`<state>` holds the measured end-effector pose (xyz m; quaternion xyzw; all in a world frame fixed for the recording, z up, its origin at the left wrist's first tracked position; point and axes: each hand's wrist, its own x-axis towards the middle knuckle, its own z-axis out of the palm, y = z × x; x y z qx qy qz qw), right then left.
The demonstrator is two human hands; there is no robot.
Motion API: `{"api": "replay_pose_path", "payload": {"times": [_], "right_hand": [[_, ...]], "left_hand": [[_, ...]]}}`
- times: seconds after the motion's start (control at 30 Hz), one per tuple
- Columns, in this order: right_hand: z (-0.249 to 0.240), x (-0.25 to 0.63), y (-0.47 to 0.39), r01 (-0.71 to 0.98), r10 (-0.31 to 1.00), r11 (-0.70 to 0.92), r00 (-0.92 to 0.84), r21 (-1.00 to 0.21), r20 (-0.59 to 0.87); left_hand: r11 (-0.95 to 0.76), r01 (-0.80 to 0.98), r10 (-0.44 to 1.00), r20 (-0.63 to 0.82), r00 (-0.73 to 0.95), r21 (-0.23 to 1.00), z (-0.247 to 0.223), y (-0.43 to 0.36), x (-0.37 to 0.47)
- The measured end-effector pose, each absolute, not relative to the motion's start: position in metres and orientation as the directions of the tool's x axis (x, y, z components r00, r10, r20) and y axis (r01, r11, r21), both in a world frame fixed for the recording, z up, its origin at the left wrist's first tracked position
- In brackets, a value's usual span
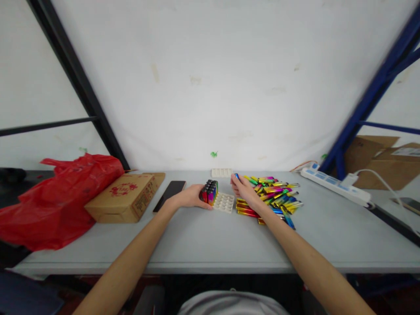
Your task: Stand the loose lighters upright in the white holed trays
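Several shiny lighters [210,192] with dark tops stand upright in the left part of a cream tray [224,203], whose right part shows bare round sockets. My left hand [193,196] curls around the left side of these lighters, thumb in front and fingers behind. Above the tray's right end, my right hand [241,187] is closed on a blue lighter [236,176], of which just the tip shows. Beside that hand lies a loose pile of metallic lighters [275,195] in gold, pink, green and blue, partly covered by my right forearm.
Behind the tray, a second cream tray [222,173] sits near the wall. To the left are a black phone [169,195], a brown cardboard box [126,197] and a red plastic bag [65,197]. A white power strip [337,186] with a plugged-in cable lies at right.
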<state>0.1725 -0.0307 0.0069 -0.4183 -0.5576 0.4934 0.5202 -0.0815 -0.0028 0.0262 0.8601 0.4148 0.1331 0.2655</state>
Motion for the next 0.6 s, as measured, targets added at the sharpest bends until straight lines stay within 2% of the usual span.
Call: {"api": "replay_pose_path", "payload": {"times": [0.17, 0.23, 0.6], "right_hand": [[0.0117, 0.1748, -0.0350, 0.297, 0.936, 0.330, 0.022, -0.896, 0.352], [0.0128, 0.1739, -0.0369, 0.386, 0.913, 0.357, 0.051, -0.851, 0.406], [0.0130, 0.1720, -0.0407, 0.517, 0.878, 0.383, 0.054, -0.765, 0.476]], "left_hand": [[-0.514, 0.645, 0.784, 0.004, 0.620, 0.565, 0.0268, -0.0034, -0.0814], [-0.515, 0.641, 0.785, 0.013, 0.619, 0.570, 0.0273, -0.0039, -0.0813], [-0.511, 0.650, 0.786, -0.001, 0.619, 0.563, 0.0271, -0.0020, -0.0813]]}}
